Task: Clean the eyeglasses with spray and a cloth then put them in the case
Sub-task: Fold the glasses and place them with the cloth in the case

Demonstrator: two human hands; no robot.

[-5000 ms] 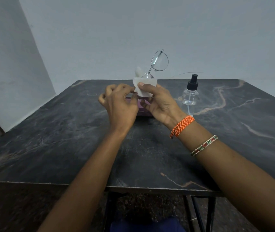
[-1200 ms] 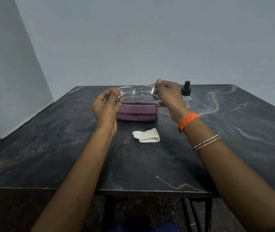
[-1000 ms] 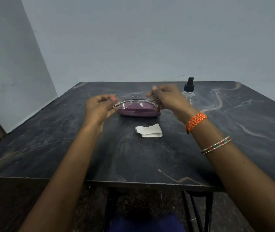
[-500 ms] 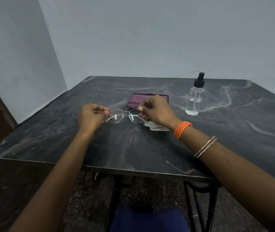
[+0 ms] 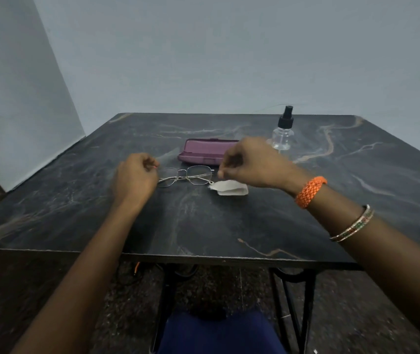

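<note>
The thin metal-framed eyeglasses [image 5: 186,175] lie on the dark marble table [image 5: 203,226], lenses toward me. My left hand [image 5: 134,178] hovers at their left end with its fingers curled in. My right hand [image 5: 251,164] is at their right end, fingers pinched together, with a small gap to the frame. Neither hand visibly grips the frame. The folded white cloth [image 5: 230,188] rests just right of the glasses, under my right hand. The purple case [image 5: 203,152] lies shut behind the glasses. The clear spray bottle [image 5: 282,132] with a black pump stands at the back right.
The table's front edge [image 5: 203,252] runs across below my forearms, with black metal legs and a dark floor beneath. Pale walls stand close behind and to the left of the table. An orange woven band and a thin bangle are on my right wrist.
The glasses went from being held in both hands in front of the case to lying on the table. Both hands have drawn slightly off the frame's ends. The cloth was put down earlier.
</note>
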